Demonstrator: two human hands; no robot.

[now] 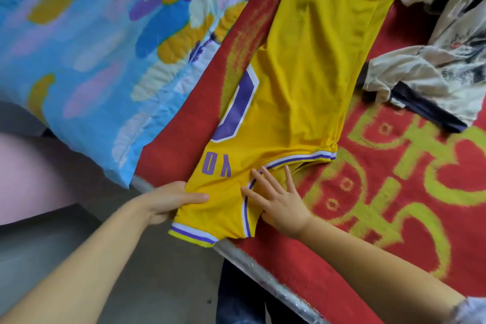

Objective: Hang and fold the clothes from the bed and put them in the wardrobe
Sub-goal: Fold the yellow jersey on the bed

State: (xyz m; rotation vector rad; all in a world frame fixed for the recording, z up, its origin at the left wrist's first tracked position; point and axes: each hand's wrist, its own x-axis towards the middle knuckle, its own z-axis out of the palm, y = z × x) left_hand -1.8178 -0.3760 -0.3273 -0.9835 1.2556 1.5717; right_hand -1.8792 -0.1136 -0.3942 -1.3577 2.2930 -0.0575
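Note:
A yellow basketball jersey (310, 66) with purple lettering and purple-white trim lies flat on the bed, folded lengthwise, its shoulder end at the near edge. My left hand (171, 200) pinches the jersey's near left edge, thumb on top and fingers underneath. My right hand (276, 200) lies flat with spread fingers on the jersey's armhole trim, pressing it down. A crumpled pile of white and dark clothes (434, 60) sits at the far right of the bed.
The bed is covered by a red sheet with yellow-green patterns (394, 192). A blue patterned quilt (92, 47) lies along the left. The bed's metal edge rail (263, 268) runs diagonally below the jersey, with grey floor (131, 271) beyond it.

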